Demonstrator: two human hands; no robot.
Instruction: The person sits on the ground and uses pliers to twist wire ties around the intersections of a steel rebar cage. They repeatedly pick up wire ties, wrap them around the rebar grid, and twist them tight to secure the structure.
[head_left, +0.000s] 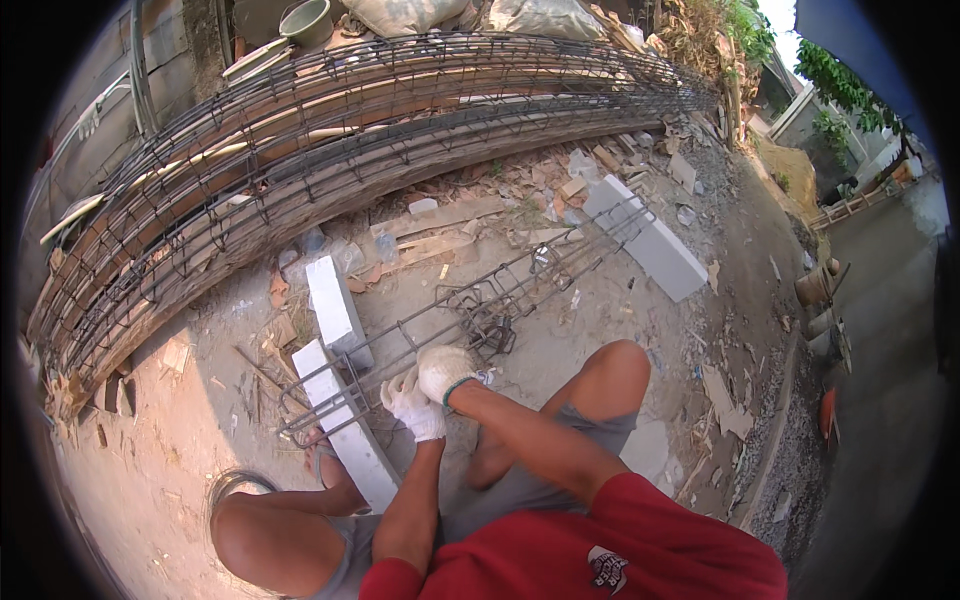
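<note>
A long narrow steel rebar cage point(410, 335) lies slantwise before me, its ends resting on pale lightweight blocks. Both my hands wear white work gloves and meet at its near long bar. My left hand point(412, 408) is curled at the bar, fingertips bent together; whatever they pinch is too small to make out. Pressed close beside it, my right hand point(446, 372) is closed like a fist, its grip hidden by the glove. Just beyond my right hand, several bent square stirrups point(490, 328) lie heaped under and against the cage.
Pale blocks point(372, 465) prop the cage's near end; another block point(665, 262) supports the far one. A large stack of rebar cages point(250, 190) runs across the back. Wood scraps point(440, 215) and rubble litter the dirt. Coiled wire point(238, 482) lies beside my left knee.
</note>
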